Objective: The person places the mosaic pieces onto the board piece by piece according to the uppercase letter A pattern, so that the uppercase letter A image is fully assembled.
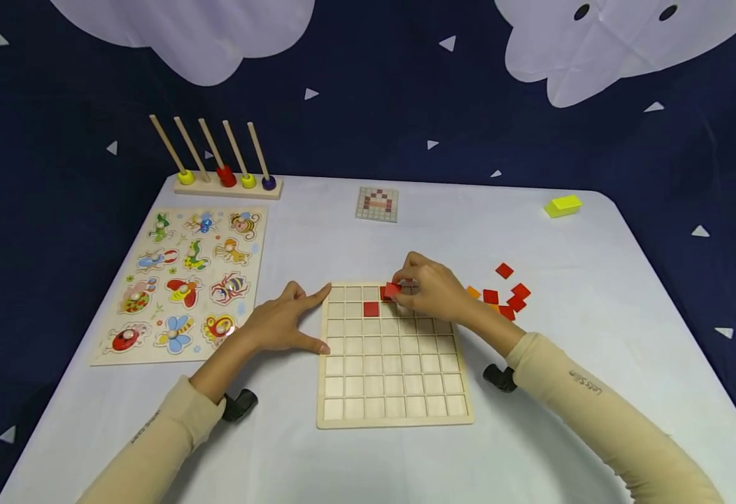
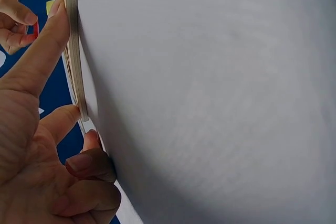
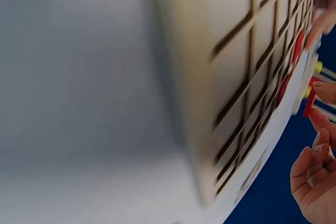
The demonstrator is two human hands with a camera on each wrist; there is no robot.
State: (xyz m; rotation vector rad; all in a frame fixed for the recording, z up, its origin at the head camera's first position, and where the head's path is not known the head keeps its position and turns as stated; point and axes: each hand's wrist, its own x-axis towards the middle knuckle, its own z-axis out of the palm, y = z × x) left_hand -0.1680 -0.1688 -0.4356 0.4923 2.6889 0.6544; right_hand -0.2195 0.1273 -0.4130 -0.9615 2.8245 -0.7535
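A wooden grid board (image 1: 395, 424) with square cells lies flat on the table. One red tile (image 1: 371, 309) sits in its second row, and another red tile (image 1: 383, 295) shows in the top row, partly covered. Between thumb and fingertips, my right hand (image 1: 429, 285) pinches a further red square tile (image 1: 392, 289) over the top row. In the right wrist view that pinched tile (image 3: 310, 102) stands on edge, above the board. My left hand (image 1: 280, 320) touches the board's left side with thumb and index finger spread apart; its other fingers (image 2: 89, 198) are bent.
Loose red tiles (image 1: 520, 291) and orange tiles (image 1: 472, 291) lie right of the board. A small pattern card (image 1: 377, 214) is behind it. An insect peg puzzle (image 1: 207, 280) and a peg stand (image 1: 229, 190) occupy the left. A yellow block (image 1: 563, 206) stands at back right.
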